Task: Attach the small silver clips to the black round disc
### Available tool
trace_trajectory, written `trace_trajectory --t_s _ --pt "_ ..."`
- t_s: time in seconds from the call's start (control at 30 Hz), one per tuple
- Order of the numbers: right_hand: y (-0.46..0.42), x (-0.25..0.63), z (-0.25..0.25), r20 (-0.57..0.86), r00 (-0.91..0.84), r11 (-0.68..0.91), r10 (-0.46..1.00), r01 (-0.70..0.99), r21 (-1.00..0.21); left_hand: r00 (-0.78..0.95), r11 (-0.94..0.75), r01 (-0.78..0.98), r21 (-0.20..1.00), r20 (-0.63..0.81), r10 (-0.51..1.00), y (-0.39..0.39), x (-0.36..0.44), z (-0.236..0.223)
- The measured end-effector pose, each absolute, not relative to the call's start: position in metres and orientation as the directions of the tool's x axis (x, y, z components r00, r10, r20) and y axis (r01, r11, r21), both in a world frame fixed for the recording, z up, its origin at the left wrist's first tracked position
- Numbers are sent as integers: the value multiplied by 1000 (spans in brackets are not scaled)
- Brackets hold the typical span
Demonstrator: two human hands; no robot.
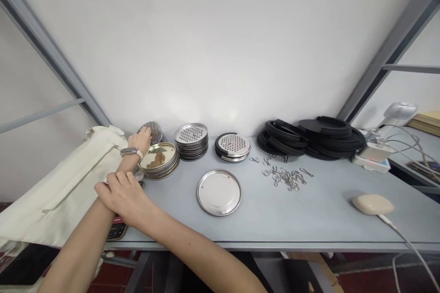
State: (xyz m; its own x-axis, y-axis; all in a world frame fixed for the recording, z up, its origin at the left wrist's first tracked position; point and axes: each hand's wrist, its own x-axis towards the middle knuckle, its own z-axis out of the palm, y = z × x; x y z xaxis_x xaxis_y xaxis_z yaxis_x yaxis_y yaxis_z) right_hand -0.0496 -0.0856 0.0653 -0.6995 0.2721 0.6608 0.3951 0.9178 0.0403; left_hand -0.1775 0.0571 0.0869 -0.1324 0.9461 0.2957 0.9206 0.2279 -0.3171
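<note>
At the far left of the table, my left hand [140, 141], with a watch at its wrist, has its fingers closed on the edge of a tilted round metal grater disc [155, 131]. Just in front of it stands a stack of gold-coloured round lids [158, 158]. My right hand [125, 197] lies across my left forearm, fingers curled over it. A stack of grater discs [191, 136] is to the right of the lids. Nearer the table's front lies a single silver round lid [219, 193] with small holes near its rim.
A grater disc in a black ring [235, 144] sits mid-table. Black plastic rings [283, 137] are piled behind scattered metal clips [287, 177]. A cream corded device [373, 204] lies at right. A cream cloth bag [72, 187] and a phone [118, 230] are at left.
</note>
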Motion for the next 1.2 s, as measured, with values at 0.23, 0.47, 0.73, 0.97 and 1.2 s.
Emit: trace_trajectory --t_s 0.23,0.47,0.73,0.97,1.2 --pt "-94 -49 64 729 -643 915 233 400 60 -60 199 934 -297 419 906 38 -144 103" --pt "-113 -34 58 758 -624 929 189 364 68 133 -14 955 -296 385 913 4 -75 119" --pt "-144 -7 46 740 -659 952 139 296 84 593 -464 778 -424 251 765 -40 -24 92" --pt "-154 13 36 758 -628 930 176 358 81 864 -820 502 -274 140 483 -72 0 52" --pt "-151 11 26 690 -668 910 279 412 31 881 -854 472 -219 99 462 -69 12 38"
